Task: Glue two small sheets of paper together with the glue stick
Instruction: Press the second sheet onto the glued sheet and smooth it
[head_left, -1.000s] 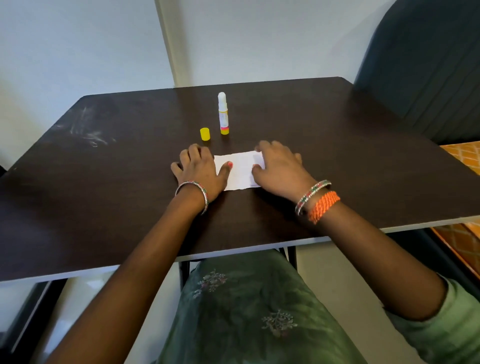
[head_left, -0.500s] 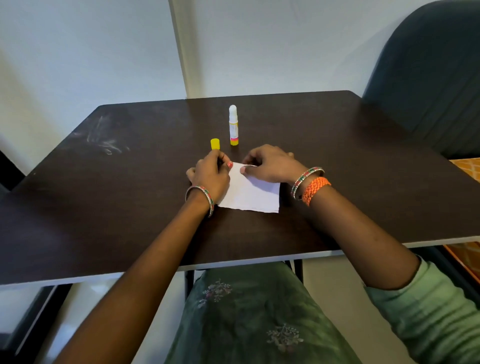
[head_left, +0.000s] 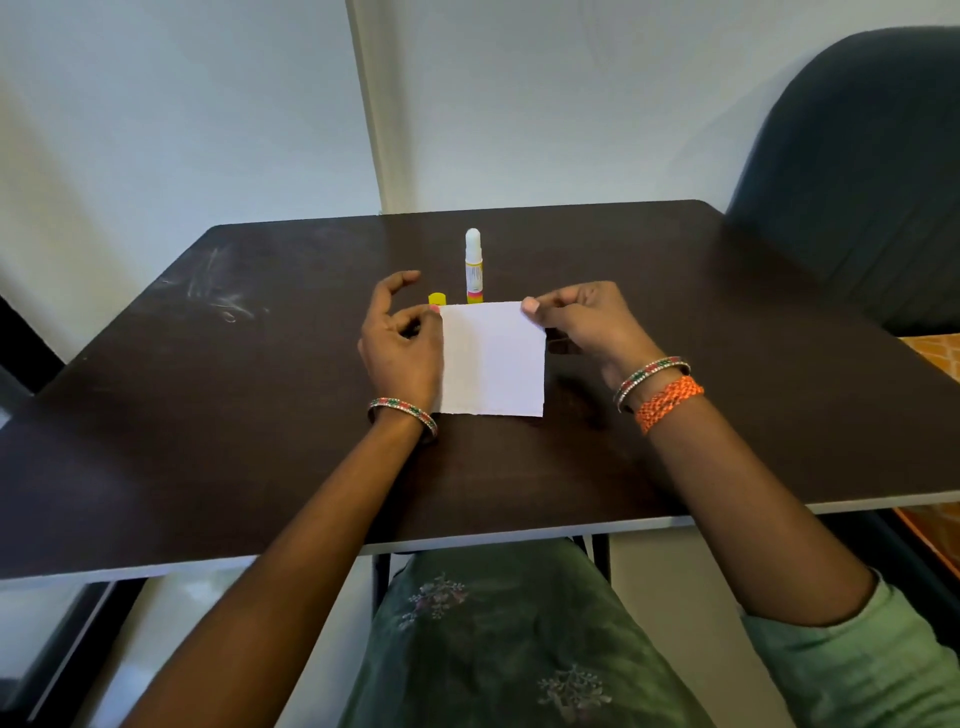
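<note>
A small white paper (head_left: 493, 358) hangs upright above the dark table (head_left: 208, 415), its lower edge near the tabletop. My left hand (head_left: 400, 343) pinches its top left corner and my right hand (head_left: 587, 322) pinches its top right corner. I cannot tell whether it is one sheet or two stuck together. Behind the paper stands the uncapped glue stick (head_left: 474, 265), white with a yellow label. Its yellow cap (head_left: 437, 299) lies on the table just left of the stick, behind my left hand.
A dark upholstered chair (head_left: 857, 182) stands at the table's far right corner. A white wall runs behind the table. White scuff marks (head_left: 218, 296) show on the tabletop at the left. My lap in green cloth is below the near edge.
Both hands pressed the paper flat on the table a second ago. They have since pinched its far corners and lifted it upright, facing me. Glue stick and cap stayed put.
</note>
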